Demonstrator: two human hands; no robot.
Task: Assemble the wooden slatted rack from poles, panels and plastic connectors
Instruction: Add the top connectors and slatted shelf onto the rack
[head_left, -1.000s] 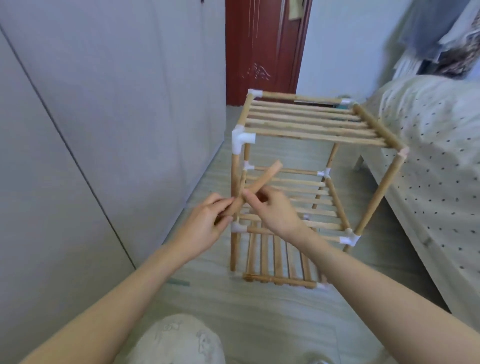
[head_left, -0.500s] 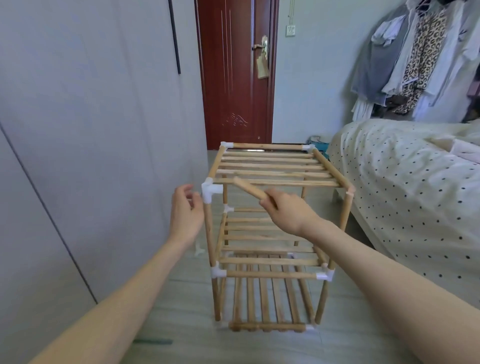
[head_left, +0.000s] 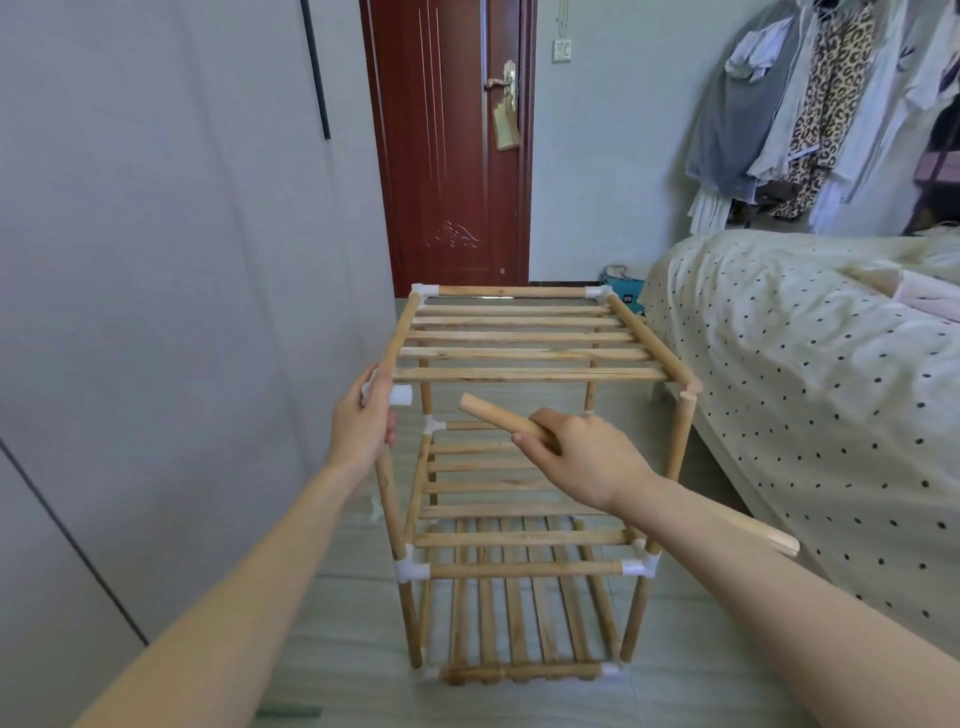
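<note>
Far left I see the grey wardrobe (head_left: 156, 260) running down the side of the view. My left hand (head_left: 363, 415) is next, fingers wrapped around the rack's near-left post right at the white connector (head_left: 401, 395); the connector's open socket pokes out to the right of my palm. The rack (head_left: 519, 364) stands upright on the floor (head_left: 337, 649) in the middle, between wardrobe and bed, three slatted tiers; top panel (head_left: 524, 338) seated, far corners capped in white. Top front rail spot is open: socket on the left, bare post end at the near-right top corner (head_left: 688, 395). Red door (head_left: 457, 156) behind the rack. My right hand (head_left: 587, 457) is curled tight around a loose pole (head_left: 498, 418), held tilted in front of the rack, just below the top panel. Its free end points up-left toward the connector, near it but apart. The pole's other end (head_left: 769, 538) shows past my right forearm, lower right. Middle tier front rail sits between two white connectors (head_left: 636, 566). Right of that the dotted bed (head_left: 805, 389), just beside the rack; can't tell if touching. Clothes (head_left: 805, 114) hang above it, top right.
</note>
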